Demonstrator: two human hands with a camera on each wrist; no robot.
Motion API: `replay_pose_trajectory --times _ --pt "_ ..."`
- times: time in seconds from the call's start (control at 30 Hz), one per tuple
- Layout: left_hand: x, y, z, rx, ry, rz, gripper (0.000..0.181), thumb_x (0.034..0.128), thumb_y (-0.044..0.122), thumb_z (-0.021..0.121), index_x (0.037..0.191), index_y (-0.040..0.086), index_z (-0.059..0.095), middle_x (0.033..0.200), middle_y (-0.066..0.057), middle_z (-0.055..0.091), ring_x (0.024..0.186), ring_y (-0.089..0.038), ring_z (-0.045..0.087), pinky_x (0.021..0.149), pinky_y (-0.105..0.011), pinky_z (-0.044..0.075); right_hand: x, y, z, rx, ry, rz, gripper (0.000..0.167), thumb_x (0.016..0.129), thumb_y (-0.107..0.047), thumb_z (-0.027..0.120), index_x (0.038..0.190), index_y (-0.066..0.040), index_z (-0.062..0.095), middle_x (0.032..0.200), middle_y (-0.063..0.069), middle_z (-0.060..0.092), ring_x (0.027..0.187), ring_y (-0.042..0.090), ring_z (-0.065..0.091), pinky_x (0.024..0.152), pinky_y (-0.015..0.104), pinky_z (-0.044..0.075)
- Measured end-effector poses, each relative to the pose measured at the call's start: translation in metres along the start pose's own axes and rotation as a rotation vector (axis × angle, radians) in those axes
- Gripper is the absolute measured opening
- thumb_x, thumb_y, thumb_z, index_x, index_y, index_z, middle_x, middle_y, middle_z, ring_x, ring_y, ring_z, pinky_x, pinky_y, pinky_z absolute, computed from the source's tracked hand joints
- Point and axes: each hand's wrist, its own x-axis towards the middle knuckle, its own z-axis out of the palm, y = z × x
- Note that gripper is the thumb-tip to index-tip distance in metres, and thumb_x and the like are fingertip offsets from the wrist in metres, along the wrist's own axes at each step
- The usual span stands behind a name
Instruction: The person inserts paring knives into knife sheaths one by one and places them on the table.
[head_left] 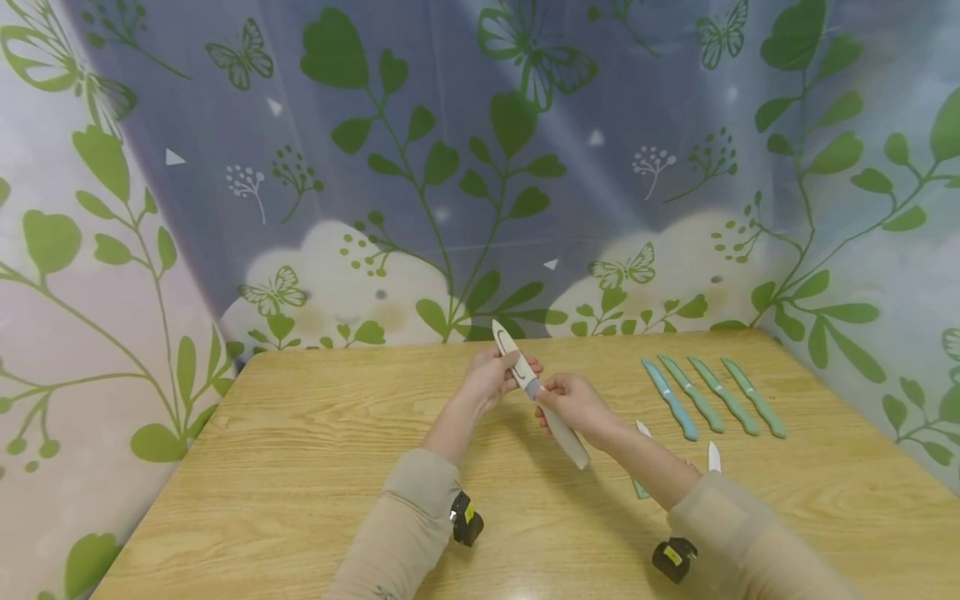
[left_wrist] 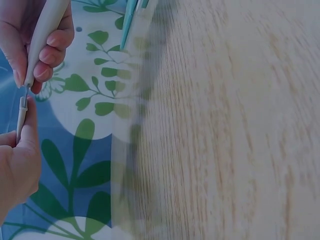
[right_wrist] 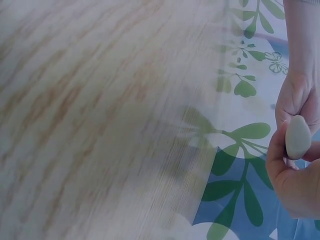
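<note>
Over the table both hands share a cream-handled paring knife [head_left: 566,437], tilted with its tip away from me. My left hand [head_left: 489,379] pinches the pale blade sheath [head_left: 512,348], thumb on top. My right hand [head_left: 577,406] grips the handle near its blade end. A narrow strip of bare blade [left_wrist: 26,92] shows between sheath and handle in the left wrist view; the sheath covers the rest. The right wrist view shows the rounded handle butt [right_wrist: 298,137] end-on, in front of the fingers.
On the right lie a blue knife [head_left: 670,400] and several green knives [head_left: 723,396], side by side in a row. Nearer, a bare blade [head_left: 714,457] and a green handle [head_left: 640,488] are partly hidden by my right forearm. A patterned curtain [head_left: 450,167] hangs behind the wooden table [head_left: 315,467].
</note>
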Motion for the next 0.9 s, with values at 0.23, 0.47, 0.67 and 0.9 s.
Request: replay_pose_trajectory --times 0.23,0.47,0.67,0.9 --pt "0.0001 -0.0015 0.0041 -0.003 -0.002 -0.009 0.03 0.0993 0.004 0.039 0.123 -0.014 0.042 0.108 -0.029 0.059 0.1 -0.03 0.062 0.086 -0.032 0.052 -0.0011 -0.001 -0.003 0.001 -0.005 -0.006 0.025 0.097 -0.005 0.044 0.111 0.016 0.046 0.081 0.018 0.059 0.07 0.025 0.06 0.065 0.039 0.056" --pt "0.0002 -0.0043 0.0063 -0.015 -0.004 -0.003 0.031 0.0991 0.004 0.039 0.123 -0.015 0.041 0.109 -0.029 0.058 0.102 -0.031 0.061 0.087 -0.033 0.052 -0.002 -0.0021 -0.0041 0.009 0.005 -0.001 0.024 0.097 -0.006 0.045 0.11 0.015 0.046 0.081 0.018 0.058 0.069 0.023 0.059 0.063 0.037 0.056" --pt "-0.0006 -0.004 0.0084 -0.006 -0.004 -0.008 0.031 0.0994 0.005 0.039 0.124 -0.014 0.041 0.11 -0.029 0.057 0.102 -0.031 0.061 0.086 -0.032 0.052 -0.0009 -0.0008 -0.0052 0.01 0.011 -0.005 0.023 0.097 -0.005 0.045 0.109 0.015 0.046 0.08 0.017 0.058 0.067 0.021 0.059 0.06 0.032 0.055" --pt "-0.0001 -0.0041 0.0102 -0.004 -0.001 0.0 0.031 0.0993 0.005 0.04 0.125 -0.013 0.041 0.108 -0.027 0.058 0.1 -0.029 0.062 0.085 -0.031 0.053 -0.0009 -0.0009 -0.0065 0.028 0.01 -0.022 0.024 0.096 -0.004 0.044 0.108 0.016 0.047 0.08 0.018 0.058 0.069 0.024 0.06 0.063 0.035 0.056"
